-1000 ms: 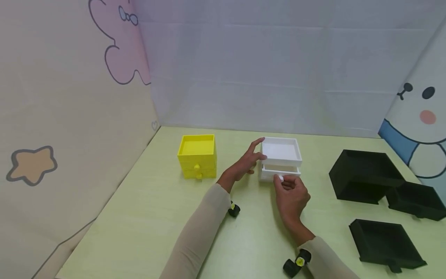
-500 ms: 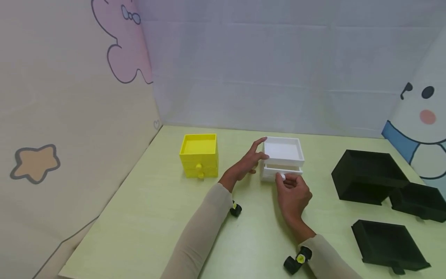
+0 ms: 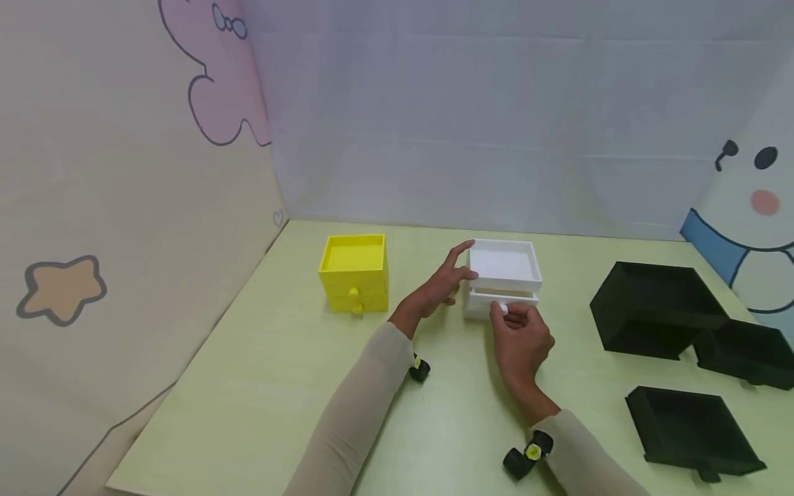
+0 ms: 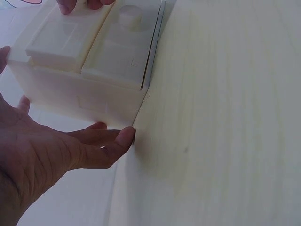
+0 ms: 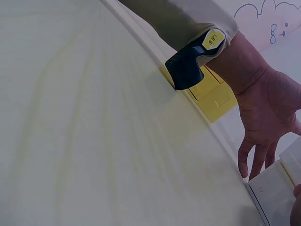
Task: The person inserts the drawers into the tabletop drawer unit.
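A small white drawer box (image 3: 504, 263) with a tray-like top stands toward the back of the table. Its upper drawer (image 4: 66, 40) sticks out a little; the lower drawer (image 4: 124, 52) sits flush, its round knob (image 4: 130, 16) showing. My right hand (image 3: 522, 344) pinches the upper drawer's white knob (image 3: 504, 309) between thumb and fingers. My left hand (image 3: 437, 288) rests against the box's left side with spread fingers, one fingertip at the top back corner and another near the top front edge. In the left wrist view, the left fingers (image 4: 123, 141) reach along the box's side.
A yellow drawer box (image 3: 353, 272) stands to the left on the pale table (image 3: 260, 386). On the right are a black box shell (image 3: 657, 310), a black drawer (image 3: 747, 351) beside it and another black drawer (image 3: 695, 430) nearer me. Fabric walls (image 3: 471, 138) enclose the table.
The upper white drawer has slid slightly inward, the right hand moving with its knob. The left hand keeps its place on the box. The head view has shifted a little.
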Motion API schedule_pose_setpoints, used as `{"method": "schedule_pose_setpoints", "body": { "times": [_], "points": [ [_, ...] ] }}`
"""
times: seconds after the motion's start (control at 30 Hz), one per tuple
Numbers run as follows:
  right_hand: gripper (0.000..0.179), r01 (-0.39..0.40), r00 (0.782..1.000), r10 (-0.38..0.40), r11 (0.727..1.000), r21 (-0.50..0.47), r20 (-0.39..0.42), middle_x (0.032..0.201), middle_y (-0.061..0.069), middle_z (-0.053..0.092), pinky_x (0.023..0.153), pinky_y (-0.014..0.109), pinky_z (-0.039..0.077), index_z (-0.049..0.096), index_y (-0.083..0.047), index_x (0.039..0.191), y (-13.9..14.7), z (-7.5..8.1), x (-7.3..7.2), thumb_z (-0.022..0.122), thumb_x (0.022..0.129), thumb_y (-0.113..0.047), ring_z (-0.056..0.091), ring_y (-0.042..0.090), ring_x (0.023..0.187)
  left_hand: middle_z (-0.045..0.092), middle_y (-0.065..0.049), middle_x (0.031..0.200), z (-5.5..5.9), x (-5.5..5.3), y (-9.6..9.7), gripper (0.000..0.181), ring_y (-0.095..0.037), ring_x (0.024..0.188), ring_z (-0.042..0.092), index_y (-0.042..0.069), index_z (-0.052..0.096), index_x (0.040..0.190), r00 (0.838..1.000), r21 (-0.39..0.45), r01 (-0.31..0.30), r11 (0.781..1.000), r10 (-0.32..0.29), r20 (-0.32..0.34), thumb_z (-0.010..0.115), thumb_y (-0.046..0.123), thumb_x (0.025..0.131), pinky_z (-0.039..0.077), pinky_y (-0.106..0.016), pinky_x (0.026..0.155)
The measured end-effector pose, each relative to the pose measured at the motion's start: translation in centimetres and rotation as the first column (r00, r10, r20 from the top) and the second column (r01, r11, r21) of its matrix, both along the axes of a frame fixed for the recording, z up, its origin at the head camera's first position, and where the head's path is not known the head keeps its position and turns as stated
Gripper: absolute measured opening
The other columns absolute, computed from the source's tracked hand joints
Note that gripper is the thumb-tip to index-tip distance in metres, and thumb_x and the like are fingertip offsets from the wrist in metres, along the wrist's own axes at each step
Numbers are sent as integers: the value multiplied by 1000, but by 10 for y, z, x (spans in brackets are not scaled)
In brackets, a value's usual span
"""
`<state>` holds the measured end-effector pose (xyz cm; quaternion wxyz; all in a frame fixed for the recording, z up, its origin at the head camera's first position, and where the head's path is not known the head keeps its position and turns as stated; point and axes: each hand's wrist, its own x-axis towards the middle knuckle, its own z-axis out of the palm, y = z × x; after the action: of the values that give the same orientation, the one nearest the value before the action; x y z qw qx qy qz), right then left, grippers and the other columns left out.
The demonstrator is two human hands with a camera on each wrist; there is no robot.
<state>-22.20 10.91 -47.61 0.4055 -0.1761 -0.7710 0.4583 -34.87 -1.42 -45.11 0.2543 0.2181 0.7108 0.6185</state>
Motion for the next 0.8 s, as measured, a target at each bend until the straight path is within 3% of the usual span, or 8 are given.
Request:
{"method": "schedule_pose_setpoints", "body": {
  "times": [0.43,0.8],
  "points": [
    [21,-4,1000,4,1000,-2,8,73,-1,69,57,12,43,68,-8,84,0,-1,-3,73,80,-28,61,1,65,9,2,155,-1,0,-2,59,-32,132,28,67,23,130,1000,12,11,1000,-11,24,54,43,86,36,-58,90],
    [22,-4,1000,4,1000,7,-8,79,2,70,60,11,43,67,-5,88,1,-1,-8,71,82,-27,65,10,68,8,1,155,3,2,-1,59,-33,131,29,65,22,132,1000,-2,14,1000,-14,12,52,44,86,35,-59,91]
  ]
}}
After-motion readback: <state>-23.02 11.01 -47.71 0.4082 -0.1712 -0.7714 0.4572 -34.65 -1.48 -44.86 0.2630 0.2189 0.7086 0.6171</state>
